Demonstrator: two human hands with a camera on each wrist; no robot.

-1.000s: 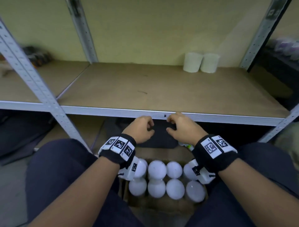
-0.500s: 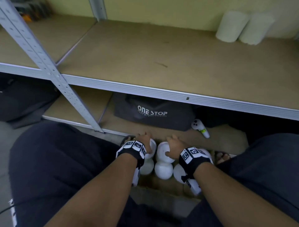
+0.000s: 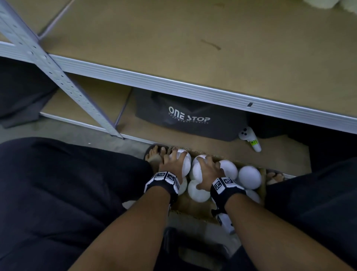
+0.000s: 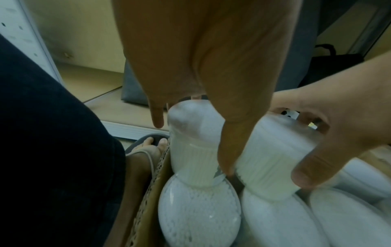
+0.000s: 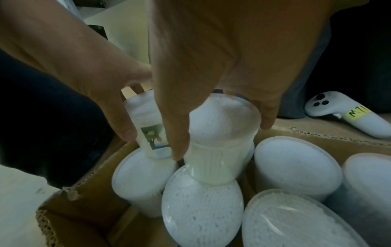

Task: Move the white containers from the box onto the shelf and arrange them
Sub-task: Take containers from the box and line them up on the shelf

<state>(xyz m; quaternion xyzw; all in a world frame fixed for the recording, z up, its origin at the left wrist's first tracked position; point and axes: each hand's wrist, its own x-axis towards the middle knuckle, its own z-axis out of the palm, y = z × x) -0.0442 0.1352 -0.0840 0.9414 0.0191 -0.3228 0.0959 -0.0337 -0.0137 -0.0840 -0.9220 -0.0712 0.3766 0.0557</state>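
Several white containers stand upright in a cardboard box (image 3: 193, 209) on the floor between my knees. My left hand (image 3: 174, 160) grips the far-left white container (image 3: 186, 157), fingers and thumb curled round its top (image 4: 190, 133). My right hand (image 3: 206, 168) grips the white container beside it (image 3: 196, 170), thumb and fingers round its ribbed side (image 5: 222, 133). In the wrist views both held containers stand higher than their neighbours. The brown shelf board (image 3: 173, 38) lies above and beyond the box. Two white containers (image 3: 318, 2) show blurred at its far right.
A dark bag (image 3: 189, 116) marked ONE STOP and a white controller (image 3: 250, 138) lie on the lower board just behind the box. A perforated metal post (image 3: 58, 77) slants down at the left. My sandalled feet (image 3: 154, 154) flank the box.
Both hands dropped from the shelf's front rail into the box and each took hold of a white container. The head view tilted down toward the box.
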